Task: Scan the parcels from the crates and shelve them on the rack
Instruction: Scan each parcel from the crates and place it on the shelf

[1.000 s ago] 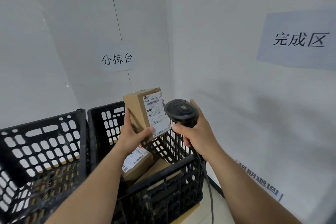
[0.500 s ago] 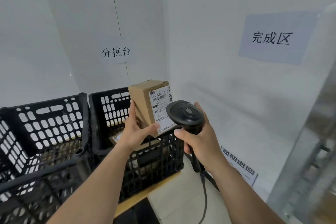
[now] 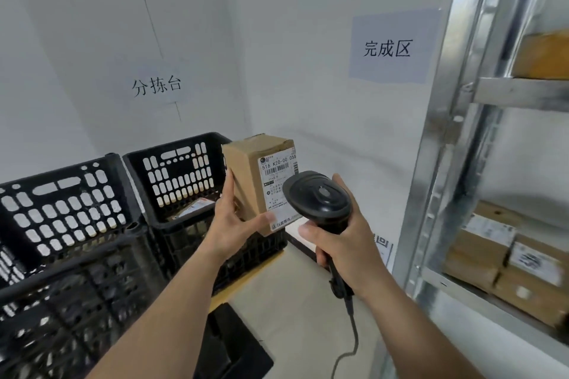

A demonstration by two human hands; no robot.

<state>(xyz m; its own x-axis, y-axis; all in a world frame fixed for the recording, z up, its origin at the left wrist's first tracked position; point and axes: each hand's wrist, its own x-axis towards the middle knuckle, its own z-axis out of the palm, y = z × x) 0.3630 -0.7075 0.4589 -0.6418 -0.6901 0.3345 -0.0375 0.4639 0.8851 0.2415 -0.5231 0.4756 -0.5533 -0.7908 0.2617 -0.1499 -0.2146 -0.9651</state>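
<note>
Right hand point(image 3: 341, 243) grips a black scanner point(image 3: 318, 198) by its handle, head just beside the label of a parcel point(image 3: 252, 175) that the left hand point(image 3: 232, 224) holds upright above a crate point(image 3: 181, 169). Farther right, a metal rack point(image 3: 446, 132) holds boxes.

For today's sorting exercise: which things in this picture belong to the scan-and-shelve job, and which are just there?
Job: cardboard parcel held in left hand; barcode scanner gripped by right hand; two black crates; metal rack holding shelved parcels.

Just there: two wall signs; floor label.
</note>
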